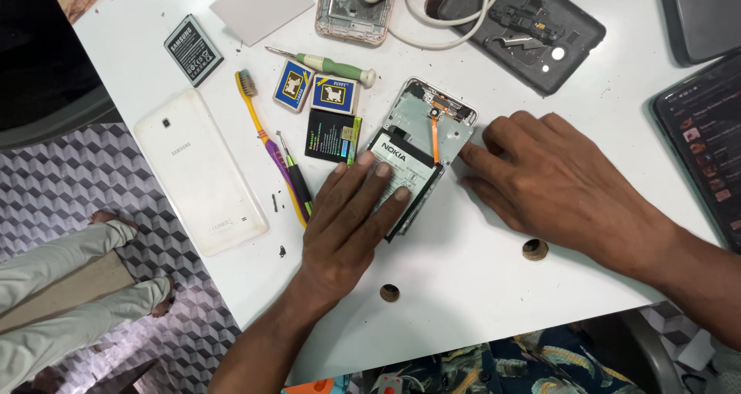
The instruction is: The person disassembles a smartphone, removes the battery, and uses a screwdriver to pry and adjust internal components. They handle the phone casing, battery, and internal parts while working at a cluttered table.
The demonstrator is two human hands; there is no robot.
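Phone [423, 143] centre frame: left hand [351, 216] flat on battery [397, 170], right hand [552, 178] fingertips bracing edge, neither gripping; orange flex [434, 135] could tear if battery shifts.

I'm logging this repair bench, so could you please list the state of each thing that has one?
Opened phone: back off, battery seated, orange flex exposed.
Left hand: flat on the battery.
Right hand: fingertip at the phone's edge.
White tablet: face down.
Loose battery: lying out.
Screwdriver: lying unused.
Dark tablet: screen lit.

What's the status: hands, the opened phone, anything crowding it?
Left hand flat on battery in opened phone. Right hand fingertips at its right edge. Small black battery close by on its left.
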